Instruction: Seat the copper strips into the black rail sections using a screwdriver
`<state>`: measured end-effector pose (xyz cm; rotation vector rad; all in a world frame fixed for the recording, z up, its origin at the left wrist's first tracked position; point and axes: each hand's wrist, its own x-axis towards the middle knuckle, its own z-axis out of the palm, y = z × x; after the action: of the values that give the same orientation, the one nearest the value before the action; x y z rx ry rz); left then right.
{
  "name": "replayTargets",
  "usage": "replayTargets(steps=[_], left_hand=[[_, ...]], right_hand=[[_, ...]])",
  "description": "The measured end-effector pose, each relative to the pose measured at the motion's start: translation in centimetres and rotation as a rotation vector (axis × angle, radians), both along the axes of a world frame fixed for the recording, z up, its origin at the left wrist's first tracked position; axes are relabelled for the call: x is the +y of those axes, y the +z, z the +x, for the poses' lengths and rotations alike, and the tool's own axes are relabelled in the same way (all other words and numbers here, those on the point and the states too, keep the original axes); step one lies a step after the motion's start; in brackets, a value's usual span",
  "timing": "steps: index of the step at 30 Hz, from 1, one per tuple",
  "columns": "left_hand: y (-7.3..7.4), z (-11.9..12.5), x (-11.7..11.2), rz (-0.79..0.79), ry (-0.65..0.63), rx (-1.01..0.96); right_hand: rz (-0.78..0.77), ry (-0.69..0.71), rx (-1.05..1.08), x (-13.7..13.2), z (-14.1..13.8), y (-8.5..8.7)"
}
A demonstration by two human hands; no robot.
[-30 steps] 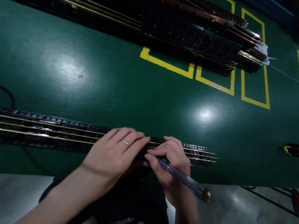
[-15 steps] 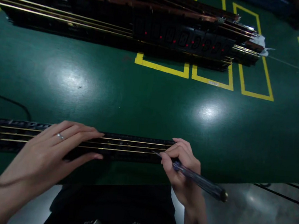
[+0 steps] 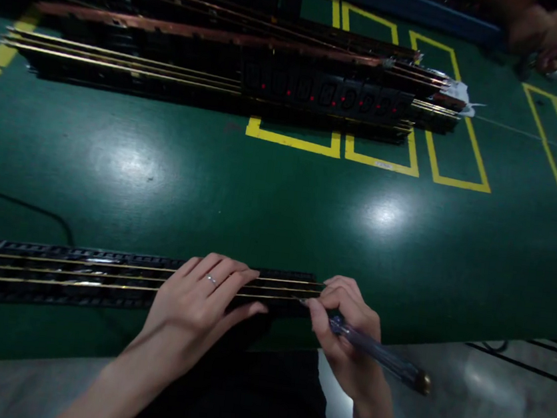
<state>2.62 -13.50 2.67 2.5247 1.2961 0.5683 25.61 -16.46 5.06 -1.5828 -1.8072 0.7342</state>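
Observation:
A long black strip with thin brass rails (image 3: 75, 273) lies along the near edge of the green table (image 3: 278, 209). My left hand (image 3: 200, 304), a ring on one finger, rests flat on the strip with fingers stretched out. My right hand (image 3: 343, 324) is closed round a clear-handled screwdriver (image 3: 377, 353). The tool's tip touches the strip's right end, just right of my left fingers.
A stack of similar long strips with copper and brass rails (image 3: 225, 62) lies across the far side of the table. Yellow tape rectangles (image 3: 449, 121) mark the surface. Another person's hand (image 3: 544, 35) shows at the top right. A black cable (image 3: 17, 206) runs at the left.
My left hand has slid right along the strip, back close to my right hand. The right hand with the screwdriver has stayed at the strip's right end.

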Motion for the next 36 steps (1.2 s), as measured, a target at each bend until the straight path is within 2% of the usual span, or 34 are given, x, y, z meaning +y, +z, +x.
replayTargets(steps=[4,8,11,14,17,21,24,27,29,31,34,36], left_hand=[[0.1,-3.7,-0.2,-0.02,0.059,0.094],[-0.5,-9.7,0.0,-0.025,0.047,0.133],[-1.1,-15.0,0.3,0.063,0.12,0.177],[-1.4,-17.7,0.3,0.037,0.108,0.123],[-1.4,-16.4,0.2,0.009,0.043,0.059],[-1.2,-11.4,-0.5,0.053,0.013,0.04],[-1.0,-7.8,-1.1,0.061,0.048,0.047],[-0.3,-5.7,-1.2,0.056,0.018,0.058],[0.2,-5.9,-1.0,0.06,-0.003,0.072],[0.7,-7.5,-0.8,0.071,0.016,0.099],[0.9,-12.1,-0.6,0.102,0.112,0.179],[0.6,-15.3,-0.6,0.127,0.244,0.253]], right_hand=[[0.023,-0.039,-0.125,-0.4,1.5,-0.8],[0.076,-0.049,-0.108,-0.8,2.4,-1.3],[0.178,-0.042,-0.023,-0.7,1.6,-1.2],[0.291,0.08,-0.022,0.2,-0.6,-1.1],[0.322,0.22,-0.155,1.1,-3.6,-1.2],[0.189,0.31,-0.356,1.1,-5.7,-1.3],[0.126,0.294,-0.402,0.6,-4.8,-1.2],[0.1,0.303,-0.385,0.4,-2.3,-1.0],[0.104,0.319,-0.394,0.5,-0.4,-1.0],[0.123,0.317,-0.424,0.6,1.6,-1.1],[0.161,0.298,-0.487,0.8,5.0,-1.6],[0.195,0.299,-0.529,0.9,7.5,-2.0]])
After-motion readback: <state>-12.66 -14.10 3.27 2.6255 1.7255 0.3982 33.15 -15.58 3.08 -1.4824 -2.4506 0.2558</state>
